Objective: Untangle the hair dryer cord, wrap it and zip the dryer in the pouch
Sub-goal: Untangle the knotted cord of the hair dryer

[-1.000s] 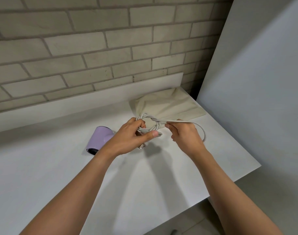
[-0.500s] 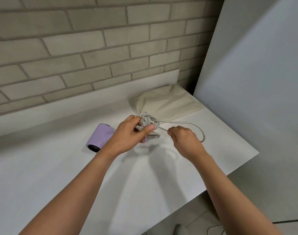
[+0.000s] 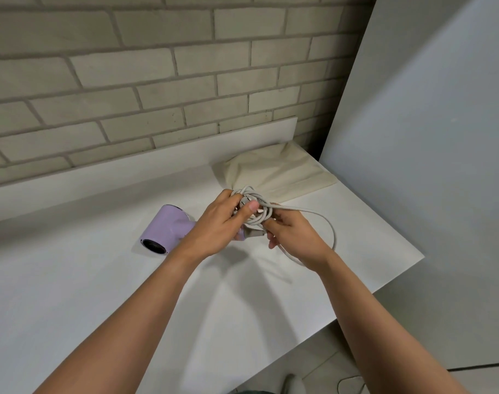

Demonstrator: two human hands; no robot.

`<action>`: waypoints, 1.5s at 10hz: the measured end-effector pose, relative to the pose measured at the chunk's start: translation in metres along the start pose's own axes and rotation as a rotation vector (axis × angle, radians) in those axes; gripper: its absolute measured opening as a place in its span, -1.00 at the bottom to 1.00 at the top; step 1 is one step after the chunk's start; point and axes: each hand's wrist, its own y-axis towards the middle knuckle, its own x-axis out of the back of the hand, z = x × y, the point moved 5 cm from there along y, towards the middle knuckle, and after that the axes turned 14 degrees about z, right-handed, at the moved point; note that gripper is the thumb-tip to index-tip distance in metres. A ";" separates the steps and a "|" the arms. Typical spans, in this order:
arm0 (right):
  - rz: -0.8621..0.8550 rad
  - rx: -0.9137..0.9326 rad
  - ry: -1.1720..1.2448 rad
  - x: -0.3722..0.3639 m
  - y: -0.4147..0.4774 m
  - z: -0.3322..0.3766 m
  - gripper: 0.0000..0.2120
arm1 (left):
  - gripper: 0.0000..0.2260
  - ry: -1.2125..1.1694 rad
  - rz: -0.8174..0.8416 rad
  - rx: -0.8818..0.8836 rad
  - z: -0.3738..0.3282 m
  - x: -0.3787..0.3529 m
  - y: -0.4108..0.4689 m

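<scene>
Grey cord (image 3: 266, 212) bundle clamped in left hand (image 3: 214, 231), thumb on top — slack loop runs off rightward, nearest right hand (image 3: 296, 240), which pinches a strand. Lilac dryer (image 3: 168, 227) lies left of both; pouch (image 3: 279, 172) behind.

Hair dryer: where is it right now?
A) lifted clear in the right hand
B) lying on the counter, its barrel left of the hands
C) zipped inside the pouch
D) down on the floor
B: the purple hair dryer lies on the white counter, while the left hand and right hand hold the cord and the cream pouch lies flat beyond them.
</scene>
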 end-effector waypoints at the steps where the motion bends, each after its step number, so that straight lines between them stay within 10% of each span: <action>1: -0.068 -0.017 -0.088 0.006 -0.002 0.001 -0.77 | -0.64 -0.120 -0.012 0.014 -0.002 0.001 -0.001; 7: -0.028 -0.003 -0.478 0.043 0.011 -0.010 -0.86 | -0.60 -0.207 -0.277 0.128 -0.002 -0.004 0.012; 12: -0.182 -0.422 -1.118 0.058 -0.003 -0.068 -0.75 | -0.79 -0.146 -0.399 0.144 0.001 0.003 0.006; 15: 0.070 -0.415 -0.923 0.023 -0.007 -0.102 -0.66 | -0.87 -0.193 -0.475 0.129 -0.005 0.009 -0.004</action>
